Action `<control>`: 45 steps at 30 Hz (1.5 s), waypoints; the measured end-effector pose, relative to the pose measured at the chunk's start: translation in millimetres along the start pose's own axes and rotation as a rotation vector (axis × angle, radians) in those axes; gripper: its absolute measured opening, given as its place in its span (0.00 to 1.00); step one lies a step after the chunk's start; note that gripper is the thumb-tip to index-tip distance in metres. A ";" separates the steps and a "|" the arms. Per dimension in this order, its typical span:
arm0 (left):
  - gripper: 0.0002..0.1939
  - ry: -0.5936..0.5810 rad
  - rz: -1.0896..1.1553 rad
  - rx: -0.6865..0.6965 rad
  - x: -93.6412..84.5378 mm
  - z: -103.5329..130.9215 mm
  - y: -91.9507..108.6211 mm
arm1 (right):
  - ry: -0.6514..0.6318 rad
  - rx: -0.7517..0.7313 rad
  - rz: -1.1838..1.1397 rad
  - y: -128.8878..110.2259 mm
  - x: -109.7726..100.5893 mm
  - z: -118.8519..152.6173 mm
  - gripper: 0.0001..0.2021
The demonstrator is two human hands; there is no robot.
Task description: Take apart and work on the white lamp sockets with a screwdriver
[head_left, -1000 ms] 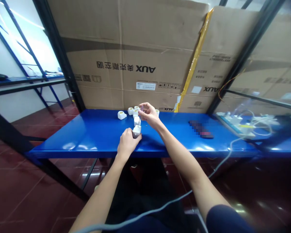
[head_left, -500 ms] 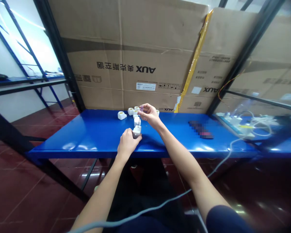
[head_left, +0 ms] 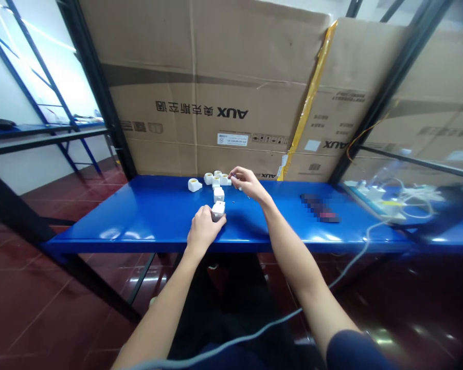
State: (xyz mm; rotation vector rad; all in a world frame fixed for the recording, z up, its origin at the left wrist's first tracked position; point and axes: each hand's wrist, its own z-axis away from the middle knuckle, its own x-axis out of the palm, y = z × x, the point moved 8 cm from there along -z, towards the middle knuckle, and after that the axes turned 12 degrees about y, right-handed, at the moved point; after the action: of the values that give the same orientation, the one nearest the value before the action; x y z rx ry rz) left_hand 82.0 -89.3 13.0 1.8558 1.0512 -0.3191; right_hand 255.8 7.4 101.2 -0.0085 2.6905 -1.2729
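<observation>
Table (head_left: 139, 216) in the middle of the frame, cardboard (head_left: 216, 87) behind it, several parts (head_left: 218, 194) on it near the centre, cables (head_left: 416, 194) at right, floor (head_left: 15, 288) below.

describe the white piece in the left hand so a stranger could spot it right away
In front of the big cardboard, find the blue table. Near the middle of its front edge, the left hand grips the white piece. Of all the white pieces, it is the one closest to that edge.
</observation>
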 end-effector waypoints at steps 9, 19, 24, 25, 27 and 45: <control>0.16 -0.004 -0.012 0.000 0.7 0.3 -0.7 | -0.424 -0.052 0.440 22.9 50.8 20.4 0.09; 0.13 -0.012 -0.033 0.009 2.2 1.0 0.3 | -0.252 -0.031 0.566 22.7 26.8 10.1 0.06; 0.19 0.007 0.042 0.041 1.6 -1.3 1.7 | -0.218 0.133 0.761 45.1 -9.5 4.1 0.09; 0.22 0.001 0.074 0.029 1.2 -2.5 0.5 | -0.243 0.158 0.769 50.0 -12.0 5.2 0.11; 0.22 -0.024 0.145 -0.022 1.1 -5.5 -5.2 | -0.265 0.190 0.765 56.6 -15.4 7.0 0.12; 0.32 -0.100 0.828 -0.245 -3.8 -13.7 -26.6 | 0.173 0.177 -0.380 3.2 -12.1 1.6 0.25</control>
State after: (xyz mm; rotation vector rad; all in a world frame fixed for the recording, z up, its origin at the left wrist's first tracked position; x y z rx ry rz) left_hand 56.3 -75.1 6.3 1.8553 0.1815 0.1984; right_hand 268.2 9.2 99.5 -0.4244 2.8000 -1.6858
